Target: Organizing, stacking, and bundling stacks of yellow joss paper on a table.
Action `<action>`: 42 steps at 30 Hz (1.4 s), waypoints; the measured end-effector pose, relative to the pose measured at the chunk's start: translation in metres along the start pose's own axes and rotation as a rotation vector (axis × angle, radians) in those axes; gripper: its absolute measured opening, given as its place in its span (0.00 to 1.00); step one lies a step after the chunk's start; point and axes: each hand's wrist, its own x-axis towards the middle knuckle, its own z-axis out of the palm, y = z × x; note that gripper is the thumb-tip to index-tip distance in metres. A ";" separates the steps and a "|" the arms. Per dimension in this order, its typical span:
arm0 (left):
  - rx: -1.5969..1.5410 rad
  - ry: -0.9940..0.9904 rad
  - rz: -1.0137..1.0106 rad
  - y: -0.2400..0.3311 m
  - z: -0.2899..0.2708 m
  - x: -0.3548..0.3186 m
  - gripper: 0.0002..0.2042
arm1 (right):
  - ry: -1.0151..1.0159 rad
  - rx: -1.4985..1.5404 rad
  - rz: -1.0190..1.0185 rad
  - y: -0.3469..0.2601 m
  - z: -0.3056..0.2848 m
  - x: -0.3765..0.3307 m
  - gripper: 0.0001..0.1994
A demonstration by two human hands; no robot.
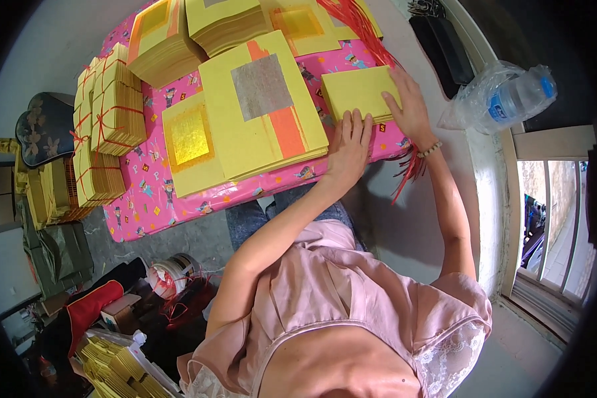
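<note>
On a pink, cartoon-printed plastic table cover (139, 199), beside a large yellow paper stack (212, 83), a small rectangular yellow paper bundle (353, 91) is touched at its near edge by the left hand (349, 147), fingers outstretched, and at its right end by the right hand (411, 106), thumb spread, whose grip cannot be told.

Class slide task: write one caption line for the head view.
The left hand and right hand touch a small yellow paper stack beside larger yellow sheets on a pink-covered table.
</note>
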 end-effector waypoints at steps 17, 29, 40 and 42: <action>-0.313 0.080 -0.025 -0.005 -0.013 -0.007 0.41 | -0.271 -0.114 -0.028 0.023 0.017 0.000 0.26; -0.738 0.371 0.098 -0.029 -0.130 -0.058 0.16 | -0.133 0.278 -0.263 -0.100 -0.055 0.032 0.16; -0.385 0.450 -0.180 -0.110 -0.149 -0.085 0.15 | -0.294 0.352 -0.568 -0.151 -0.039 0.028 0.20; -0.410 0.420 -0.191 -0.113 -0.151 -0.086 0.14 | -0.299 0.354 -0.569 -0.152 -0.039 0.028 0.19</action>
